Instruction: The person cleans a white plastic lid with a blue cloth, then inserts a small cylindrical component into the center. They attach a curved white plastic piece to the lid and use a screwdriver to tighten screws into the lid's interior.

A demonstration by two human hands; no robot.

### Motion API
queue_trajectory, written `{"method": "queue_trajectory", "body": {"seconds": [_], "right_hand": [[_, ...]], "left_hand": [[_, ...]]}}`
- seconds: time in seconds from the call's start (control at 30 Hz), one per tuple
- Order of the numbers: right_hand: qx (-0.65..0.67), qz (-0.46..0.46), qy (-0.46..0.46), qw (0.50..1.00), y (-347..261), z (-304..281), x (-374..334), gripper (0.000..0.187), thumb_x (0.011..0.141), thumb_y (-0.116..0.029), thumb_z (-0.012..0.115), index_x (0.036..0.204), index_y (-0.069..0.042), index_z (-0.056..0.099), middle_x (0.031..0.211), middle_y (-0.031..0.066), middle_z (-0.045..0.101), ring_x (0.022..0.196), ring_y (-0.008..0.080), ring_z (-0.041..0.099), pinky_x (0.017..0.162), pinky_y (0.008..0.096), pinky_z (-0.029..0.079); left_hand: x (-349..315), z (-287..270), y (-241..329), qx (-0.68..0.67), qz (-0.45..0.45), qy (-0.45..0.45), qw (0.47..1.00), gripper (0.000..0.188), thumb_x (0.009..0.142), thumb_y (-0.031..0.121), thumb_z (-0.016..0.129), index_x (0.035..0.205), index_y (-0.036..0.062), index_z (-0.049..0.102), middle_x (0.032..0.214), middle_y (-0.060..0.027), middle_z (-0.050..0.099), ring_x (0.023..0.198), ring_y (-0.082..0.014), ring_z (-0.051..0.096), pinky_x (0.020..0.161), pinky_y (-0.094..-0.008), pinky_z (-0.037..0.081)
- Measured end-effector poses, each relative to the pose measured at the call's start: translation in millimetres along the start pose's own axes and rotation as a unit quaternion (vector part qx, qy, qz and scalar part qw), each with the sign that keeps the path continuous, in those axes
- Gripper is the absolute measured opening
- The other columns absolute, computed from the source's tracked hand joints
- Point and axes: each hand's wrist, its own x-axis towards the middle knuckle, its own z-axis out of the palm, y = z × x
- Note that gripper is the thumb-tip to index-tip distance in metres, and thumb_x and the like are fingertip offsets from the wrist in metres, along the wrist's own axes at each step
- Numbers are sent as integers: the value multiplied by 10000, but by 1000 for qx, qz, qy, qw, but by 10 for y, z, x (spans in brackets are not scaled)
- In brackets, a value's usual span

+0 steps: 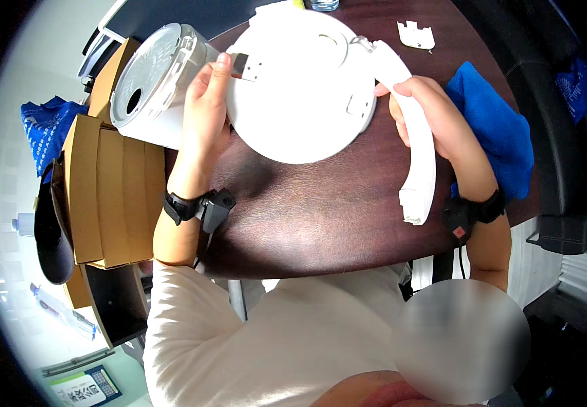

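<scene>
A round white plastic disc, like a lid or base plate, is held over the dark table. My left hand grips its left edge, the thumb on top beside a small grey tab. My right hand is closed round a long curved white plastic piece, shaped like a handle or rim strip. That piece's upper end lies against the disc's right edge, near a small metal-looking part; whether they are joined I cannot tell. A fingertip of my right hand reaches toward the disc's edge.
A white drum-shaped housing with a perforated face stands at the left, beside cardboard boxes. A blue cloth lies by my right forearm. At the far right of the brown table is a small white plastic part.
</scene>
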Motion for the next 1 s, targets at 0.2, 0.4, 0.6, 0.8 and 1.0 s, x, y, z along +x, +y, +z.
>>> {"method": "queue_trajectory", "body": {"seconds": [0.2, 0.4, 0.6, 0.8, 1.0], "right_hand": [[-14, -26, -41, 999, 51, 20, 47, 353, 941, -336, 504, 793, -41, 626, 549, -15, 484, 420, 103, 451, 415, 261, 372], [-18, 13, -26, 999, 92, 44, 79, 276, 959, -285, 543, 780, -81, 594, 575, -35, 517, 440, 30, 428, 428, 171, 317], [-56, 42, -63, 996, 156, 67, 120, 271, 961, -295, 577, 814, -70, 605, 593, -38, 516, 487, 28, 452, 471, 177, 335], [-198, 70, -67, 976, -14, 267, 171, 326, 928, -305, 639, 1016, 7, 673, 734, 25, 625, 640, 70, 573, 571, 211, 419], [-358, -1, -85, 930, -318, 526, 333, 414, 873, -309, 707, 1113, 25, 656, 928, 124, 707, 802, 176, 680, 720, 275, 522]], "left_hand": [[-61, 55, -212, -106, -154, -87, 978, 492, 1008, 413, 572, 1179, -48, 574, 1051, -119, 679, 951, -162, 668, 836, -298, 558], [2, 67, -433, -138, -229, -150, 952, 518, 1017, 408, 553, 1222, -68, 560, 1085, -138, 676, 965, -147, 668, 849, -287, 557], [35, 27, -519, -167, -262, -169, 935, 437, 1022, 345, 544, 1169, -65, 588, 1029, -139, 690, 876, -156, 701, 759, -286, 600], [103, -95, -512, -201, -280, -242, 907, 380, 1037, 297, 504, 1163, -49, 595, 948, -125, 709, 718, -144, 711, 618, -273, 612], [49, -81, -435, -237, -299, -235, 894, 310, 1032, 247, 475, 1149, -11, 601, 896, -97, 693, 617, -115, 678, 514, -220, 572]]}}
